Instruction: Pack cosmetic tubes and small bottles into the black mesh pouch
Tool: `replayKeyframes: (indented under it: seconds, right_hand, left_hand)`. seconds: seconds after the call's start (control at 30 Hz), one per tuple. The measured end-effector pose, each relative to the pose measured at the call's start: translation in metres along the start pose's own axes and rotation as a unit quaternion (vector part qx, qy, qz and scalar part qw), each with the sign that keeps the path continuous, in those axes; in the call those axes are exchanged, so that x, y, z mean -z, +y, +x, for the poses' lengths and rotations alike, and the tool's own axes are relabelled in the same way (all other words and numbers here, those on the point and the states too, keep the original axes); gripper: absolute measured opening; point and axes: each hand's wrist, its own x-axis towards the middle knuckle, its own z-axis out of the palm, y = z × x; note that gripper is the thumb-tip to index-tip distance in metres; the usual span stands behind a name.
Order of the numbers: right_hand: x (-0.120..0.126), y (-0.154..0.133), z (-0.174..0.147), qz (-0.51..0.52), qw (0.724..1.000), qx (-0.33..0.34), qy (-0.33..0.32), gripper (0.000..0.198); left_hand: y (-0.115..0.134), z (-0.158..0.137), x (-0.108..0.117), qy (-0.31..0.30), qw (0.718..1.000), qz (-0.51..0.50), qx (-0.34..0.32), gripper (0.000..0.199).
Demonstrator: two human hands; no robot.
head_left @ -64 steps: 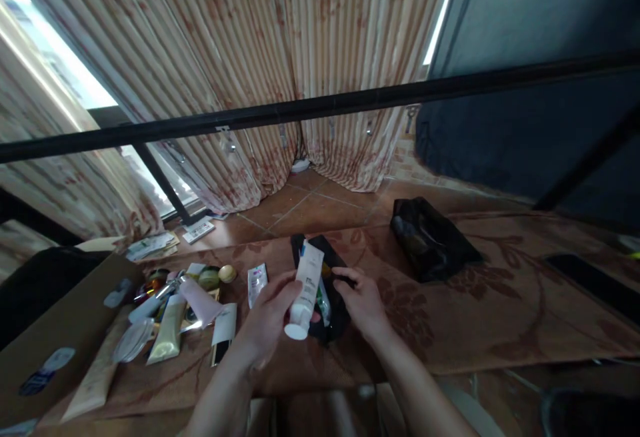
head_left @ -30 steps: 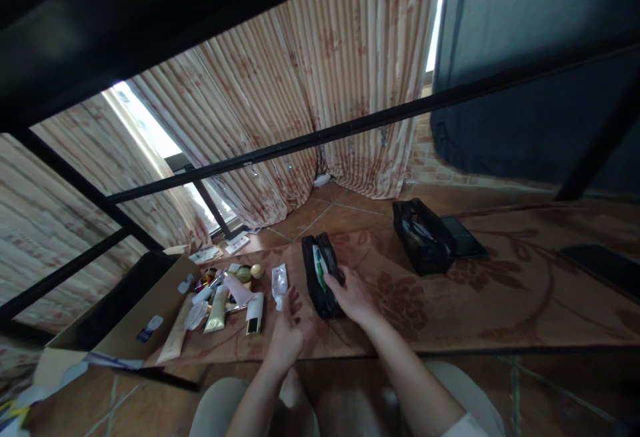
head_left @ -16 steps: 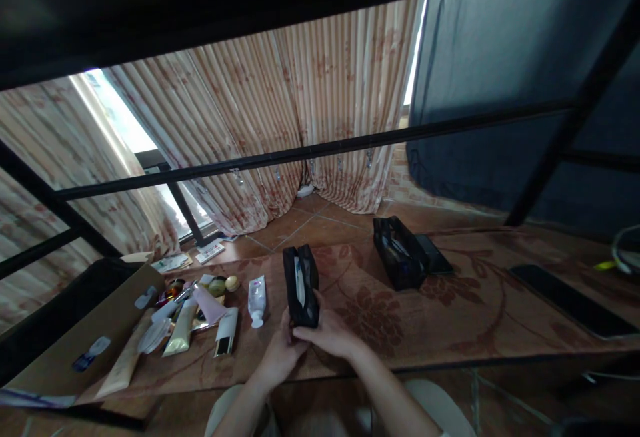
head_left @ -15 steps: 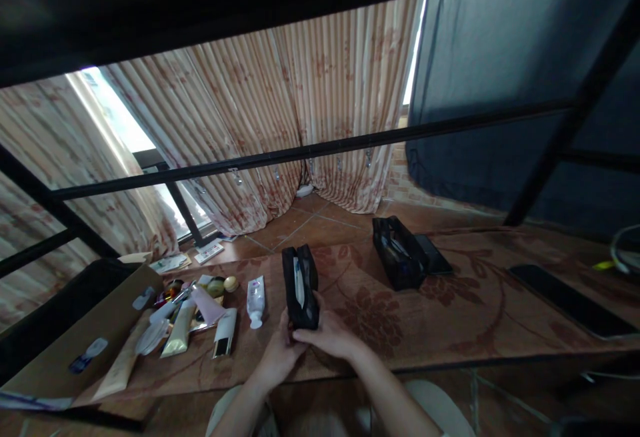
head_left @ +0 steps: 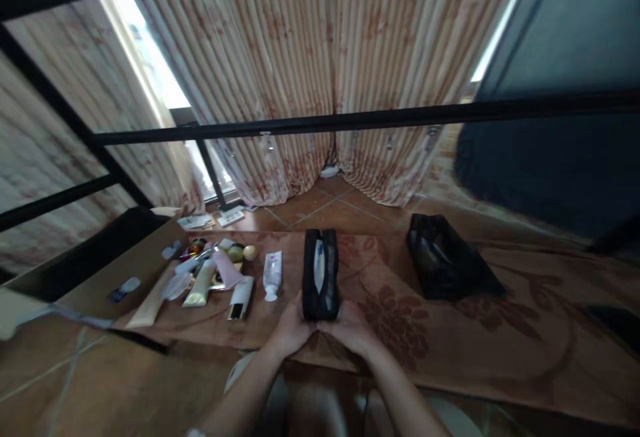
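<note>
A black mesh pouch [head_left: 310, 294] stands on the cloth in front of me, its top unzipped and a white item [head_left: 319, 267] showing inside. My left hand [head_left: 293, 329] grips the pouch's near left corner. On the near right corner, my right hand [head_left: 351, 330] is closed around it too, and both thumbs come close together at the near end. Some fingertips are hidden behind the pouch. Just left of it lies a white tube [head_left: 273, 274] with its cap toward me. A white tube with a gold cap [head_left: 241, 297] rests farther left.
Several cosmetic tubes and jars [head_left: 227, 270] are heaped at the left, beside a cardboard box [head_left: 143, 270]. Another black pouch [head_left: 433, 267] stands to the right, a dark phone-like slab [head_left: 617, 324] beyond it. A black metal bar [head_left: 300, 127] crosses before the curtains [head_left: 280, 57].
The view has turned left and down, so things sit differently in the picture. Both hands keep hold of the pouch, which now stands straighter in front of me.
</note>
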Motion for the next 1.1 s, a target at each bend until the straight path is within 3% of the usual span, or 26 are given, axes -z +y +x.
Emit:
replayKeyframes:
  seconds: [0.13,0.3,0.43,0.67,0.83,1.1]
  right_hand:
    - [-0.004,0.01,0.001,-0.02,0.999,-0.027,-0.034,0.027]
    - [-0.006,0.023,0.003,-0.047,0.994,-0.051,-0.079,0.027]
    - [-0.006,0.027,0.003,-0.109,0.99,-0.067,-0.054,0.02]
    - [-0.01,0.027,-0.003,-0.14,0.988,-0.048,-0.042,0.033]
    - [-0.02,0.025,-0.024,-0.149,0.987,-0.057,0.014,0.04]
    - [-0.038,0.013,-0.065,-0.013,0.989,-0.081,0.121,0.057]
  left_hand:
    - [0.006,-0.003,0.003,-0.02,0.999,0.038,-0.032,0.058]
    - [0.005,-0.009,0.006,-0.004,0.998,0.067,-0.021,0.057]
    - [0.001,-0.013,0.007,-0.005,0.998,0.05,-0.037,0.066]
    - [-0.008,-0.019,0.012,-0.005,0.998,0.029,-0.048,0.078]
    - [-0.011,-0.024,0.012,-0.002,0.999,0.022,-0.043,0.068]
    - [-0.006,-0.026,0.011,0.027,0.998,0.054,0.015,0.049]
